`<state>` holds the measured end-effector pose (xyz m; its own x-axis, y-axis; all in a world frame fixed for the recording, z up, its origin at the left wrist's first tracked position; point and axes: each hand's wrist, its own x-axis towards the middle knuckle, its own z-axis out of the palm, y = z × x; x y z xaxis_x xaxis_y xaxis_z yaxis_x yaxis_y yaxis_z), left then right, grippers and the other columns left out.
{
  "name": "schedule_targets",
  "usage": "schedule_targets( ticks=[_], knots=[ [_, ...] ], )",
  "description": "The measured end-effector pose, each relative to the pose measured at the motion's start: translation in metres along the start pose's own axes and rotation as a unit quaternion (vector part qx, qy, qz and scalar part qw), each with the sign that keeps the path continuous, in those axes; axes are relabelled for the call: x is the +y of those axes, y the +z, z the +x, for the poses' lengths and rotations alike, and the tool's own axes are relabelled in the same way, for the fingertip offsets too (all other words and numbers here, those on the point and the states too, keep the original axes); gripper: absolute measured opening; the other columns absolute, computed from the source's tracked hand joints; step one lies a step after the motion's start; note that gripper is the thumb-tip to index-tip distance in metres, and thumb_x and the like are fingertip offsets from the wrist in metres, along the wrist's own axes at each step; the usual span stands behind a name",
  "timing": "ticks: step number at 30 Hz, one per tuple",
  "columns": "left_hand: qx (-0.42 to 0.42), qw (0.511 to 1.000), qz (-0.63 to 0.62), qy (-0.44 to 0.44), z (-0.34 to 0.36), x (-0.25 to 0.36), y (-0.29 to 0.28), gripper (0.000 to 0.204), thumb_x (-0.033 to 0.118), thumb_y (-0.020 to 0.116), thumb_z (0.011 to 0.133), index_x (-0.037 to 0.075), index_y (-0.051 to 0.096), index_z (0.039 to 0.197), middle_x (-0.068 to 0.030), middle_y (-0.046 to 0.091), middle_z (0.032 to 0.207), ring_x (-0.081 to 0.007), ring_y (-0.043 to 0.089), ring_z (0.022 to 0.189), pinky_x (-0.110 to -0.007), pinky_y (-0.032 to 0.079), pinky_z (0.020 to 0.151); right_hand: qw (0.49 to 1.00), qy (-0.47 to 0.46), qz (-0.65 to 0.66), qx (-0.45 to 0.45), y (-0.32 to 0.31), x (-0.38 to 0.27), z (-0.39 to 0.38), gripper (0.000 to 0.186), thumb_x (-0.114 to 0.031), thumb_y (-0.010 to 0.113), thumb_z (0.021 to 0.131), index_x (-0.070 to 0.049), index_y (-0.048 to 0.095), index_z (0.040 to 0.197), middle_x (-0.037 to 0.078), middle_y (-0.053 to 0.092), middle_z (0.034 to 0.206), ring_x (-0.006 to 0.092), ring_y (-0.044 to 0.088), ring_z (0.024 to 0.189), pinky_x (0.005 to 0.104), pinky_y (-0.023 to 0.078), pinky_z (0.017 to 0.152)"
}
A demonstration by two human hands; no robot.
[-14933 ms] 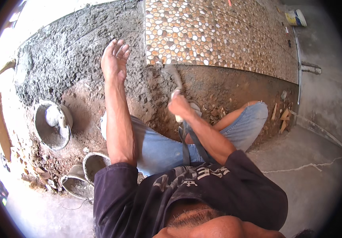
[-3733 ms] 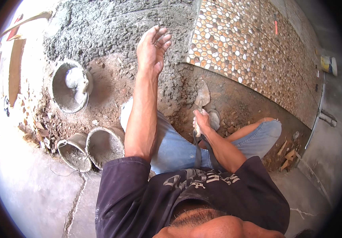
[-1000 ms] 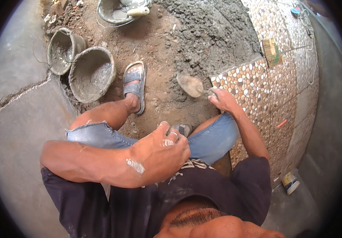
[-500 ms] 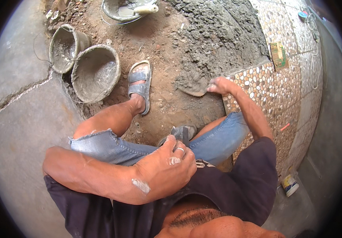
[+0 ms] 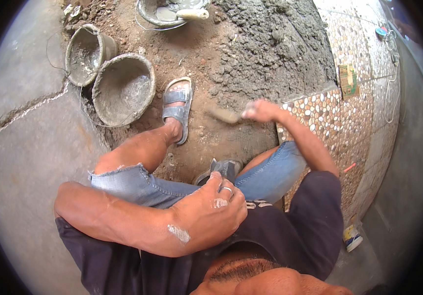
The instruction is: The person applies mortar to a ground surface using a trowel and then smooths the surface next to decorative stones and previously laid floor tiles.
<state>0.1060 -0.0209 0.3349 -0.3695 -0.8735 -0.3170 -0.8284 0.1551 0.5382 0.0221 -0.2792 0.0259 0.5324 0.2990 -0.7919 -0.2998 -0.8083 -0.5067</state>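
Note:
My right hand grips a trowel, whose blurred blade is low over brown soil at the edge of rough grey mortar, beside the pebble-patterned tiles. My left hand, with a ring and pale smears, rests curled over my lap; what is under its fingers, if anything, is hidden. Just beyond it are a grey sandal and dark strap. My other sandalled foot is on the soil.
Two mortar-crusted buckets stand left beside cracked concrete. A basin with a handled tool is at the top. Cardboard, a cord and an orange stick lie on the tiles; a container is lower right.
Since earlier, my left hand has come from open over the mortar to curled at my lap. In the last half second, my right hand has moved the trowel slightly left and down.

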Motion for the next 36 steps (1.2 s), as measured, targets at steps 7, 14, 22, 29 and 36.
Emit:
schedule_targets(
  ticks=[7,14,22,29,36],
  knots=[
    [0.017,0.999,-0.031,-0.019,-0.003,-0.001,0.002,0.042,0.032,0.053,0.088,0.003,0.058,0.117,-0.0165,0.061,0.108,-0.0303,0.063,0.099,-0.047,0.049,0.086,0.986,0.068,0.099,0.112,-0.057,0.042,0.022,0.045,-0.047,0.05,0.092,-0.011,0.065,0.114,0.012,0.066,0.098,0.0182,0.063,0.082,0.0428,0.053,0.081],
    [0.016,1.0,-0.024,-0.01,-0.005,-0.003,-0.001,0.043,0.034,0.054,0.089,0.003,0.057,0.119,-0.0168,0.061,0.109,-0.0309,0.063,0.099,-0.047,0.049,0.086,0.949,0.118,0.234,0.175,-0.156,0.026,-0.013,0.044,-0.041,0.047,0.096,-0.007,0.061,0.121,0.019,0.058,0.124,0.0283,0.056,0.115,0.0459,0.045,0.1],
    [0.03,0.999,-0.034,-0.02,-0.01,-0.008,0.001,0.041,0.027,0.053,0.087,0.004,0.058,0.119,-0.0153,0.061,0.108,-0.0293,0.063,0.097,-0.045,0.049,0.084,0.995,0.032,0.047,0.084,-0.09,-0.005,0.047,0.043,-0.043,0.045,0.096,-0.01,0.066,0.115,0.019,0.059,0.124,0.0274,0.054,0.118,0.0457,0.043,0.101],
    [0.044,0.998,-0.04,-0.015,-0.013,-0.01,0.0,0.04,0.027,0.053,0.087,0.002,0.059,0.117,-0.0148,0.062,0.104,-0.0296,0.062,0.097,-0.046,0.048,0.085,0.957,0.139,0.196,0.165,-0.163,0.013,0.008,0.044,-0.044,0.051,0.094,-0.004,0.062,0.109,0.017,0.063,0.103,0.0282,0.061,0.097,0.0441,0.051,0.089],
    [0.012,0.999,-0.034,-0.029,-0.016,-0.019,-0.003,0.051,0.039,0.055,0.088,0.005,0.054,0.126,-0.0157,0.06,0.112,-0.0307,0.062,0.102,-0.047,0.048,0.088,0.992,-0.038,-0.07,0.098,-0.008,0.071,0.012,0.047,-0.052,0.06,0.087,-0.009,0.065,0.105,0.017,0.066,0.101,0.0299,0.063,0.098,0.0429,0.049,0.091]
  ],
)
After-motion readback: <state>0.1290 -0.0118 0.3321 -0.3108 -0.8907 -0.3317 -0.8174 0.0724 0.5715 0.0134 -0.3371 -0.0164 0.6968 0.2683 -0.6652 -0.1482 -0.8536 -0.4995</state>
